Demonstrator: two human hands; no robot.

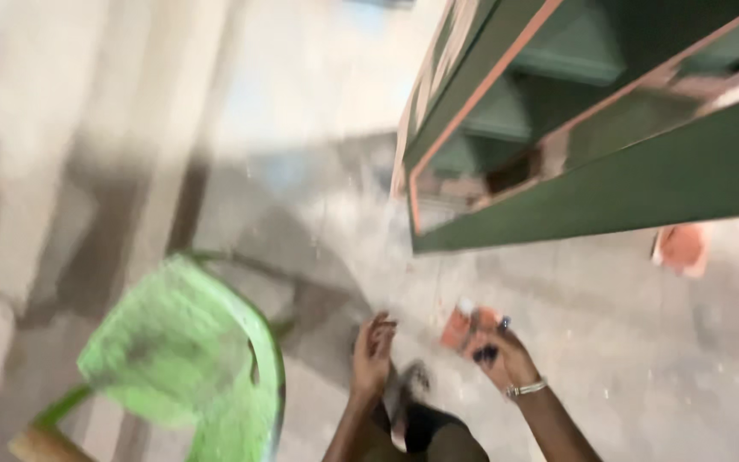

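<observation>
The view is blurred by motion. My left hand [372,355] hangs low in the middle with curled, slightly parted fingers and nothing in it. My right hand [496,352], with a silver bracelet at the wrist, holds a small orange object [458,327] with a white end; what it is cannot be told through the blur. Both hands are above a grey concrete floor [318,171]. My dark trouser leg and foot show just under the hands.
A green plastic chair [183,355] stands at the lower left. A dark green metal frame with orange-edged shelves [592,162] fills the upper right. An orange brick-like piece [682,248] lies on the floor under the frame's right end.
</observation>
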